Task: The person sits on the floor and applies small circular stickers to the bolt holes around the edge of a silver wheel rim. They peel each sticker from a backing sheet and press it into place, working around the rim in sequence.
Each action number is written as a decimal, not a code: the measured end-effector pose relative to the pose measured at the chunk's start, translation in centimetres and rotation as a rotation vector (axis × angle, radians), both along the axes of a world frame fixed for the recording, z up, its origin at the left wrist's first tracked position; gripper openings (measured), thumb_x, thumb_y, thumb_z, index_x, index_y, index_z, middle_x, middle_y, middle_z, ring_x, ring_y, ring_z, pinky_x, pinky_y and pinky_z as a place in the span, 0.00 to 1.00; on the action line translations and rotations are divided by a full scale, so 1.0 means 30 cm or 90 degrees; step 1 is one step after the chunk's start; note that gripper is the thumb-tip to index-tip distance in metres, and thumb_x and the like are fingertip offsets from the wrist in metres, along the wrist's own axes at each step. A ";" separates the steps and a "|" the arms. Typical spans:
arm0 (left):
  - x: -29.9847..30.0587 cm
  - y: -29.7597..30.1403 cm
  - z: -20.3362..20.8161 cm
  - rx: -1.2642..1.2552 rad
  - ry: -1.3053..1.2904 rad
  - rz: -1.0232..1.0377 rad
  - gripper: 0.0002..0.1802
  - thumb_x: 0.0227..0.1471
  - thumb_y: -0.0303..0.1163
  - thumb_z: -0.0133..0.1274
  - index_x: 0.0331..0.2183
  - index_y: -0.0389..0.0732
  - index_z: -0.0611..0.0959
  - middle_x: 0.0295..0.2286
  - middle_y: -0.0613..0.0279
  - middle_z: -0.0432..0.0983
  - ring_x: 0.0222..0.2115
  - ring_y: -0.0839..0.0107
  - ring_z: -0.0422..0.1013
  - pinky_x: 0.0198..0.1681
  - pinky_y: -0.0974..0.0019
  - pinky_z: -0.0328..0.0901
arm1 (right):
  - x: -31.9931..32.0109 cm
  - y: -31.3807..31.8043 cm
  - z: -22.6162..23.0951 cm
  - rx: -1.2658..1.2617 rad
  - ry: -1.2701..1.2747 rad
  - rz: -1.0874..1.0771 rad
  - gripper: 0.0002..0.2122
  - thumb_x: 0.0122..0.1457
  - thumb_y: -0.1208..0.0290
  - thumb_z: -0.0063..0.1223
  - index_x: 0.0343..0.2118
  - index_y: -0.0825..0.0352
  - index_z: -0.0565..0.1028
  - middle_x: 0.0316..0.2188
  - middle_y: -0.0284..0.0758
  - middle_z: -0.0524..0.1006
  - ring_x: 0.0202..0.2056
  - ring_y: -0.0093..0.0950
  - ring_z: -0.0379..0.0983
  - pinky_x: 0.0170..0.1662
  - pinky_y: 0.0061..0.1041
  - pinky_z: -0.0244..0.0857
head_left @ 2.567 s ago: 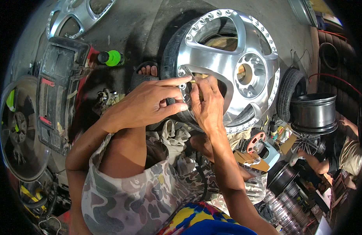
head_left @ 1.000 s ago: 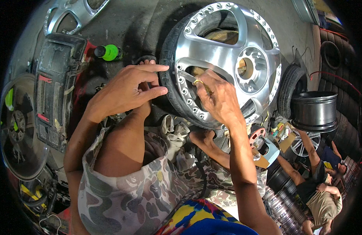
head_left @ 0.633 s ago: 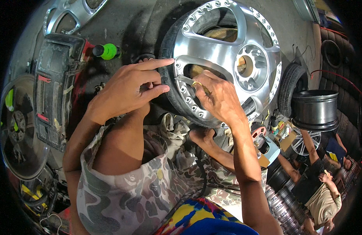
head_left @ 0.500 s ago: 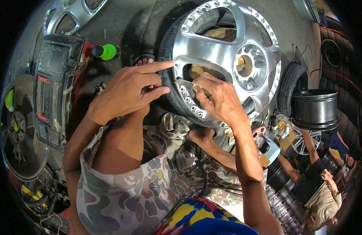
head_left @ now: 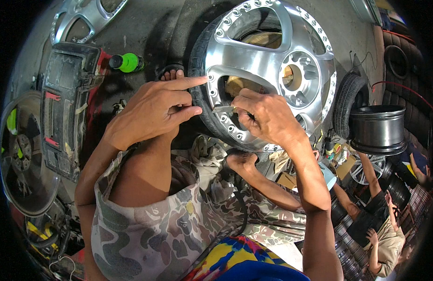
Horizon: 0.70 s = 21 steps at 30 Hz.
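A polished silver wheel rim (head_left: 248, 60) with round bolt holes along its edge lies face up on a black tire (head_left: 196, 70). My left hand (head_left: 153, 105) is open, its index finger stretched out to the rim's left edge beside a bolt hole. Thumb and index are apart with nothing between them. Over the lower left window of the rim, my right hand (head_left: 268, 117) is closed in a pinch. From its fingertips a small flat grey piece (head_left: 223, 108) sticks out against the rim's edge between bolt holes. Its kind is unclear, and my fingers hide the rest of it.
A green bottle with a black cap (head_left: 127, 62) stands near a dark toolbox (head_left: 66, 107) at left. Another tire (head_left: 343, 107) and a dark wheel barrel (head_left: 378, 129) are to the right. Another person (head_left: 387, 243) is at the lower right. My bent knee is below my left hand.
My right hand has shifted slightly right and turned, and more of the flat grey piece shows. My left hand stays nearly in place. The person at lower right has changed arm position.
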<state>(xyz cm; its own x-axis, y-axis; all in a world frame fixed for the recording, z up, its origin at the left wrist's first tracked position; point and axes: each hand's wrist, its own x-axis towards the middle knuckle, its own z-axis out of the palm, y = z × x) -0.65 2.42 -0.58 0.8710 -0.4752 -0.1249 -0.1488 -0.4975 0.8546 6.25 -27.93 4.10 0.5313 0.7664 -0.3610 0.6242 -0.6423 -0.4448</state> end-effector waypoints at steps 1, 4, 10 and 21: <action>-0.003 0.000 -0.001 0.003 -0.003 0.000 0.19 0.60 0.35 0.67 0.26 0.29 0.82 0.64 0.57 0.76 0.42 0.49 0.82 0.45 0.57 0.75 | 0.008 0.003 0.003 -0.010 0.011 0.002 0.11 0.62 0.69 0.62 0.46 0.61 0.80 0.44 0.35 0.82 0.39 0.45 0.84 0.42 0.45 0.78; -0.009 -0.001 -0.009 0.005 -0.031 0.003 0.19 0.60 0.35 0.67 0.26 0.30 0.82 0.64 0.58 0.77 0.41 0.50 0.82 0.45 0.57 0.75 | 0.021 0.014 -0.004 -0.029 -0.002 0.030 0.11 0.62 0.70 0.61 0.47 0.61 0.80 0.46 0.35 0.82 0.41 0.44 0.84 0.43 0.44 0.78; -0.006 0.000 -0.005 0.003 -0.017 0.002 0.19 0.60 0.35 0.67 0.26 0.30 0.82 0.64 0.58 0.77 0.39 0.50 0.82 0.43 0.58 0.75 | 0.031 -0.011 -0.016 0.003 0.002 0.081 0.09 0.65 0.69 0.57 0.46 0.64 0.79 0.42 0.37 0.81 0.39 0.47 0.82 0.41 0.47 0.75; -0.005 0.001 -0.002 0.006 -0.007 -0.007 0.18 0.60 0.34 0.67 0.26 0.30 0.82 0.64 0.57 0.76 0.38 0.50 0.82 0.42 0.59 0.75 | 0.047 -0.003 -0.020 0.006 0.003 0.096 0.08 0.65 0.69 0.57 0.45 0.63 0.79 0.45 0.38 0.81 0.38 0.48 0.82 0.42 0.46 0.76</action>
<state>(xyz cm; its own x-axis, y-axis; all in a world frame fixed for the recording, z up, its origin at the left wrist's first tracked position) -0.80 2.44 -0.64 0.8668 -0.4839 -0.1207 -0.1633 -0.5039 0.8482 7.66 -28.04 3.50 0.4081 0.8405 -0.3564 0.7110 -0.5375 -0.4533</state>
